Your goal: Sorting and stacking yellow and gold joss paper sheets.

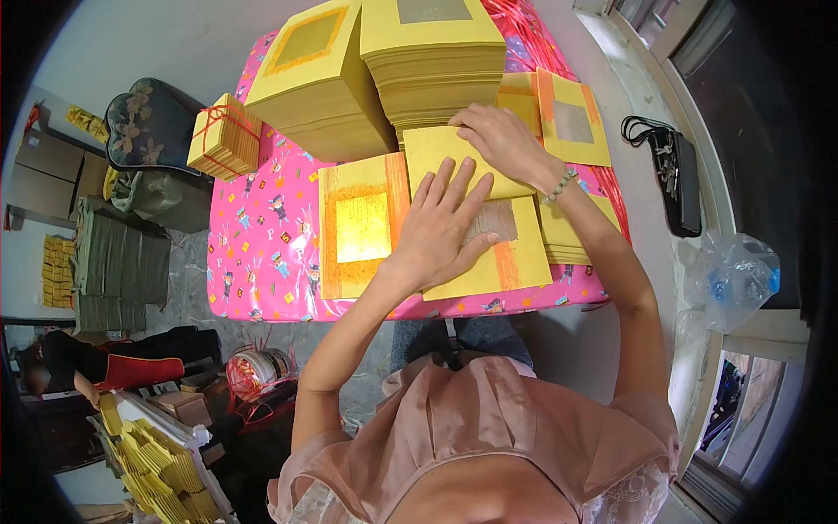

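My left hand [439, 223] lies flat with fingers spread, across a plain yellow paper sheet [422, 162] and a silver-patched yellow paper sheet [527, 253] below it. At the plain sheet's upper right, my right hand [499, 140] rests palm down, its fingers slightly bent over the paper; what is under the fingertips is hidden. Left of my hands lies a yellow sheet with a shiny gold square [362, 227]. Behind them rise two tall stacks of yellow paper, one with a gold patch on top [323, 109], the other with a silver patch [432, 83].
A pink patterned tablecloth [262, 253] covers the table. Left stands a yellow paper bundle [225, 140] tied with red string; more yellow sheets [576, 127] lie right. A black pouch [676, 183] and clear plastic bag [738, 275] sit on the ledge. Another person [131, 358] is lower left.
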Demonstrator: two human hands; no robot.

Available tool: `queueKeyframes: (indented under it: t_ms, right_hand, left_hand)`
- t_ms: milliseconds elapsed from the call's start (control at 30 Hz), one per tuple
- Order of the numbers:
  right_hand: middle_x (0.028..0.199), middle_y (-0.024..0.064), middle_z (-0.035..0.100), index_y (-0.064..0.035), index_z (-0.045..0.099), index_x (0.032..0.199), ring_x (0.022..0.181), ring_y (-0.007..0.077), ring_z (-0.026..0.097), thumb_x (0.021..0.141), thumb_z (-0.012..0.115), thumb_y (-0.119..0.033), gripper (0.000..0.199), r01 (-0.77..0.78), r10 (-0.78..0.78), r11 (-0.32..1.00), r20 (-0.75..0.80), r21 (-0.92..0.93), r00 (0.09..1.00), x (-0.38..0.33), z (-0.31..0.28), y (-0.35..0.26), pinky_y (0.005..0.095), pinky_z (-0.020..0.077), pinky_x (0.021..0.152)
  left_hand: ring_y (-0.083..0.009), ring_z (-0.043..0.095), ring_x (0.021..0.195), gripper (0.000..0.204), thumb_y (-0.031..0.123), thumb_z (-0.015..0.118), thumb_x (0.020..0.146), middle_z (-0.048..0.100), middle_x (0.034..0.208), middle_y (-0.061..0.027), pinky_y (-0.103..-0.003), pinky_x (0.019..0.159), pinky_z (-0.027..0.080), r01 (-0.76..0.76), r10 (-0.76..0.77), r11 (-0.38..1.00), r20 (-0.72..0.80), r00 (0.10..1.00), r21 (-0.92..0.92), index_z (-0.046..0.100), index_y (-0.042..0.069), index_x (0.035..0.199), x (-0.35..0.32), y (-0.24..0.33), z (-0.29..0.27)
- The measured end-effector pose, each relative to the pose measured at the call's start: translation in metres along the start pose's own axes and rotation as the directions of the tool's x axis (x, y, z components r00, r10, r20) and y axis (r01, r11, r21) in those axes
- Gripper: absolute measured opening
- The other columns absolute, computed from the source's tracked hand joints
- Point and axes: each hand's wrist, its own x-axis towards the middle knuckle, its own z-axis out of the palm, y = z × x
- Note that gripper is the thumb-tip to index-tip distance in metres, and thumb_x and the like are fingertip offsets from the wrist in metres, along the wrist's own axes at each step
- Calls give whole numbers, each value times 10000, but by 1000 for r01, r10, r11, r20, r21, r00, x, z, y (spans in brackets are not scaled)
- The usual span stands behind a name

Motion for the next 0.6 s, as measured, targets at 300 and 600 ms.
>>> queueKeyframes:
  t_ms: [300, 600]
  right_hand:
    - [1104, 128, 619, -42, 611, 1171, 1061, 325, 588, 1005, 501, -216, 264, -48, 49, 998, -4, 51, 999, -1, -1, -6, 431, 460, 910]
    - [1088, 127, 615, -36, 612, 1156, 1055, 327, 584, 1007, 490, -212, 261, -46, 45, 998, 36, 32, 998, -1, 1, -5, 433, 461, 917]
  left_hand:
    - [-452, 204, 1467, 725, 490, 550, 944, 284, 1570, -238, -540, 1201, 171, -1, 1, 1000, 4, 1000, -20, 368, 72, 1507, 0, -2, 0]
    - [-461, 201, 1466, 721, 487, 536, 949, 280, 1573, -238, -541, 1202, 167, -10, 11, 999, 17, 1000, -40, 364, 68, 1510, 0, -4, 0]
